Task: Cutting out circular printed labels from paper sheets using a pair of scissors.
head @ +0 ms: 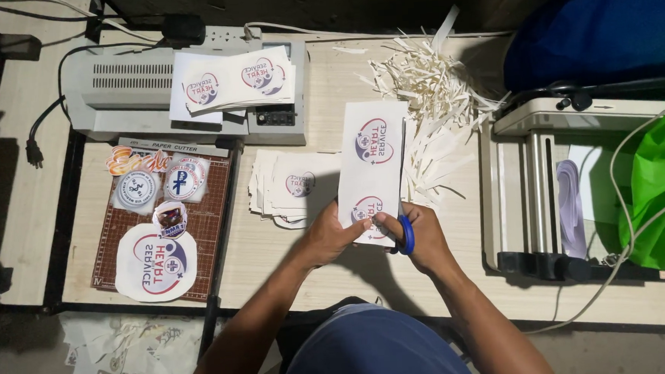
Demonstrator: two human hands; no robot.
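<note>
A long white printed sheet [373, 166] bearing two round red-and-blue emblems stands over the middle of the bench, its lower end held near the front edge. The left hand [333, 236] pinches that lower end, fingers closed on the paper. The right hand [418, 235] is closed through the blue handles of a pair of scissors [405, 235], which meet the sheet's right edge; the blades are hidden by the paper. Both forearms reach up from the front edge, angled inward.

Just left of the sheet lies a loose stack of cut white prints [287, 189]. Behind and to the right, a heap of thin paper strips [426, 91] spreads toward the back edge. At the back left corner a grey laminator [115, 92] carries more emblem prints [232, 82]. In front of it a brown paper cutter board [205, 216] holds round cut-out stickers [158, 261]. A cream-coloured machine [533, 184] stands at the right edge, beside a green bag [662, 185].
</note>
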